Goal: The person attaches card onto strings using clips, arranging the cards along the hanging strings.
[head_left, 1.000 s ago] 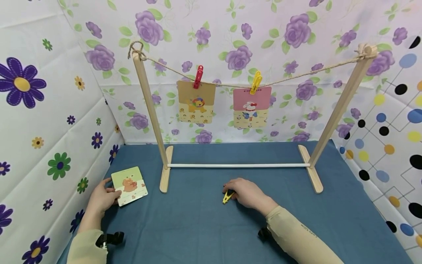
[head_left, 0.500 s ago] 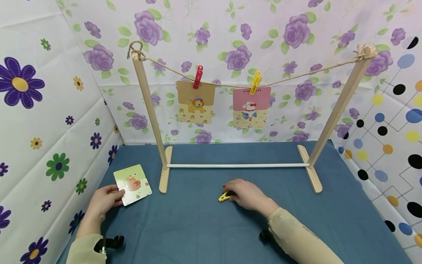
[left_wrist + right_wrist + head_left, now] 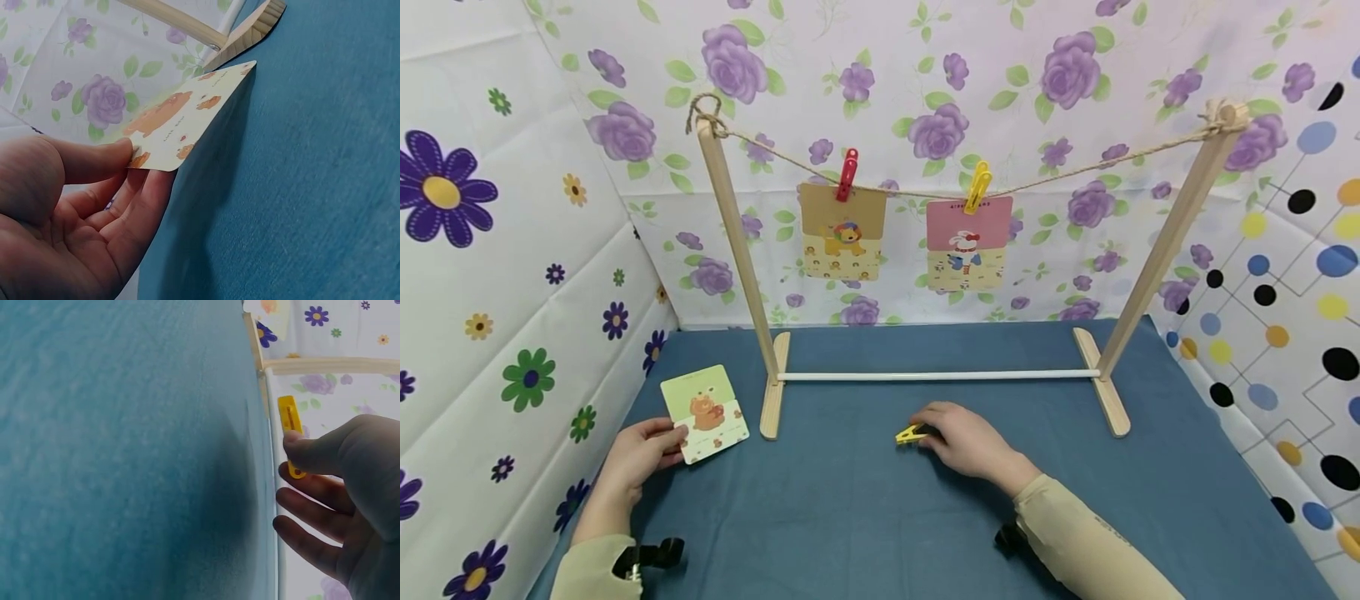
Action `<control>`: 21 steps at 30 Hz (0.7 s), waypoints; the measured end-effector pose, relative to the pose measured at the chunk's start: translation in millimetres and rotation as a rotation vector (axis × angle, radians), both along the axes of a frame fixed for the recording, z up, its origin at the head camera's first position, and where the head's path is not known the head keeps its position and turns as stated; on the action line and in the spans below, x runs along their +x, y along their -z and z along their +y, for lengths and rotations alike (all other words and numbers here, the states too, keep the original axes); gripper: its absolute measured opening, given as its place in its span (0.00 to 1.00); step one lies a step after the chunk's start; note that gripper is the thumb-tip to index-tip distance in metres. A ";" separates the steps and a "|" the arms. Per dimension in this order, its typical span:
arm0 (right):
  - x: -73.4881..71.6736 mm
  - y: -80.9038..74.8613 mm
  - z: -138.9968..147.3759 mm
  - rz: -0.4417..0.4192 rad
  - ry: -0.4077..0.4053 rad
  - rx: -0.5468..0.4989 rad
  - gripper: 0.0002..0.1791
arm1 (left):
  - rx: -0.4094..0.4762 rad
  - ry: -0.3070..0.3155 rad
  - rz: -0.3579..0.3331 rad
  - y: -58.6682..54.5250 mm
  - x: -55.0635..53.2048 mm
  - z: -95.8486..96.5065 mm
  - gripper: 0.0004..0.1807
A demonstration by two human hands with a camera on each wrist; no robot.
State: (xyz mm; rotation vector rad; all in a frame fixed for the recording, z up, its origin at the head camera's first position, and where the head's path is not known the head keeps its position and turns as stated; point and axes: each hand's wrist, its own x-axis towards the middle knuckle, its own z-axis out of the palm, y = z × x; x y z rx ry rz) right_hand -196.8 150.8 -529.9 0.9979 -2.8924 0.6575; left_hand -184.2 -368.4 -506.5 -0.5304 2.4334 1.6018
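Note:
Between thumb and fingers, my left hand (image 3: 642, 452) pinches a green and white card (image 3: 706, 414) with a bear picture by its lower left corner. The left wrist view shows that card (image 3: 187, 119) tilted up off the cloth, thumb on its face and fingers beneath. My right hand (image 3: 964, 439) pinches a yellow clothespin (image 3: 910, 434), held over the middle of the cloth; in the right wrist view the clothespin (image 3: 289, 415) sits between thumb and index finger. A brown lion card (image 3: 842, 237) hangs from the twine under a red clothespin (image 3: 847, 175), a pink rabbit card (image 3: 967, 242) under another yellow clothespin (image 3: 977, 187).
The twine (image 3: 1075, 172) sags between two wooden posts, the left post (image 3: 733, 242) and the right post (image 3: 1176, 237). A white rod (image 3: 940, 376) joins their feet low across the blue cloth (image 3: 850, 517). Patterned fabric walls stand behind and on both sides.
The left hand has raised the bear card slightly and shifted it to the right. In the right hand, the yellow clothespin has turned from pointing down to pointing left.

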 end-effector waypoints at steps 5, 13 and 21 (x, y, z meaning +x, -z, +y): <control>-1.1 0.8 1.8 0.016 0.020 -0.054 0.16 | 0.004 0.000 0.017 -1.5 1.1 4.8 0.34; -0.5 1.3 6.3 0.020 0.058 -0.113 0.17 | 0.026 0.007 0.037 -7.4 0.7 13.0 0.32; 0.3 0.2 10.2 -0.003 0.106 -0.169 0.19 | 0.079 0.024 0.055 -10.2 1.3 19.7 0.28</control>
